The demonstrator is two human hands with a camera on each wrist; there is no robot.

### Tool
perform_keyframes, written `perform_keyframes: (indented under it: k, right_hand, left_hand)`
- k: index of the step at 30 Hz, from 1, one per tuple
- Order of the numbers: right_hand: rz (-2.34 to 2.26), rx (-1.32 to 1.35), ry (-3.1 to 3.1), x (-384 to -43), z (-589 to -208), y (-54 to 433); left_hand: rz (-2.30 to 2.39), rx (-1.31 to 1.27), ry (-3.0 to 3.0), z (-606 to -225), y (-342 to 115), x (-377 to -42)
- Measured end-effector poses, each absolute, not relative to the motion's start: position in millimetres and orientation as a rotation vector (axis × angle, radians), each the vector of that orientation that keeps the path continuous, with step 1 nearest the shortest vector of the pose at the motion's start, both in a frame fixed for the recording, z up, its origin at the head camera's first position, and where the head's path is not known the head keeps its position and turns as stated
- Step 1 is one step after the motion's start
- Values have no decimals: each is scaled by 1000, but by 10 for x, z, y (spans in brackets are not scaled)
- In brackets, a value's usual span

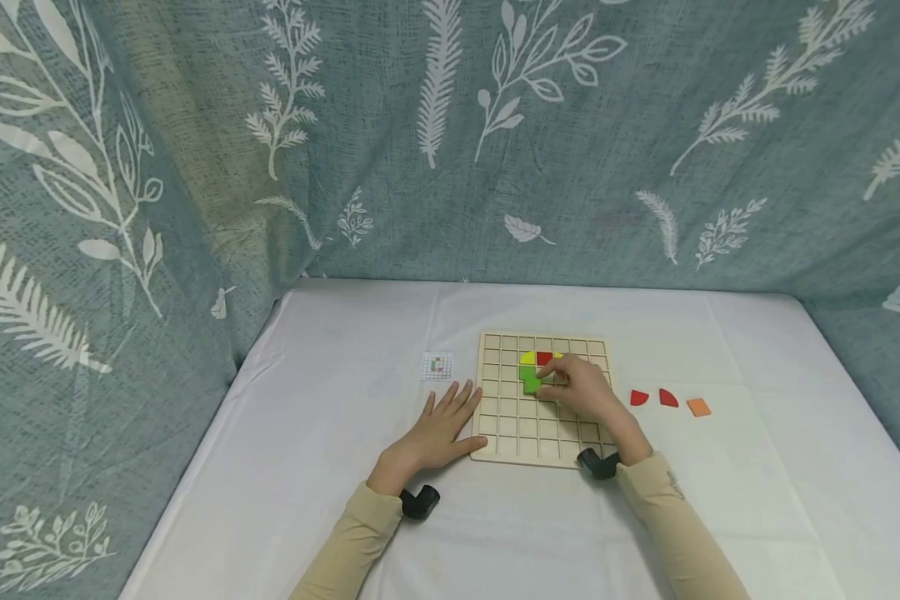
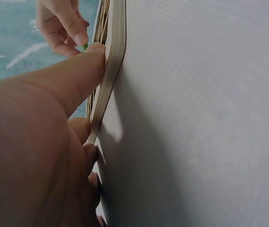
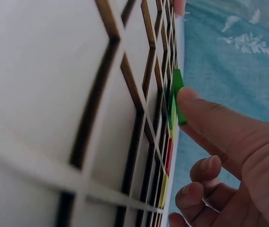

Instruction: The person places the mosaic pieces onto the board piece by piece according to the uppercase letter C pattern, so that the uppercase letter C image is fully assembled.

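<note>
- We see a big blue-green curtain (image 1: 390,225) with white leaves on it, hanging behind and beside the table.
- We see a white table (image 1: 330,350) in front of it.
- On the table lies a flat wooden board (image 1: 507,427) with lots of little squares.
- Our left hand (image 1: 437,432) is spread out at the board's left side, with the thumb on the edge near the bottom corner.
- Our right hand (image 1: 581,387) is over the board, pinching a green block with thumb and finger.
- We wear a black thing on each wrist, one on the left (image 1: 421,503) and one on the right (image 1: 597,464).
- A small card (image 1: 437,366) with a tiny picture lies just left of the board.
- Right of the board we see two red round-edged pieces (image 1: 668,397) and, next to them, an orange square (image 1: 698,407).
- The green block we pinch (image 3: 176,85) is tipped on its side, close to the board. We can't tell if it touches.
- A yellow piece (image 1: 527,359), a red square (image 1: 544,358) and another yellow piece (image 1: 558,356), partly hidden, sit in a row on the board.
- Another green piece (image 1: 526,372) sits just below the first yellow one.
</note>
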State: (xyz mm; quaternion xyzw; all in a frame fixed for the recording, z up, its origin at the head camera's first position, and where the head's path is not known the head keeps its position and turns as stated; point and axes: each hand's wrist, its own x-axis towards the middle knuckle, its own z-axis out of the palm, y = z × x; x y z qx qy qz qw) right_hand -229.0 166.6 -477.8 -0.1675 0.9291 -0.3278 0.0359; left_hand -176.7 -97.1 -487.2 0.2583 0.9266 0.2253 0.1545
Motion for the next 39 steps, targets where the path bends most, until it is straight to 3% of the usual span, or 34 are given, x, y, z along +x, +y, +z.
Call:
perform_keyframes:
  k: [39]
  right_hand:
    - [-663, -551, 3033, -2223, -4748, 1501]
  left_hand:
    - [662, 724, 2648, -4884, -976, -1779]
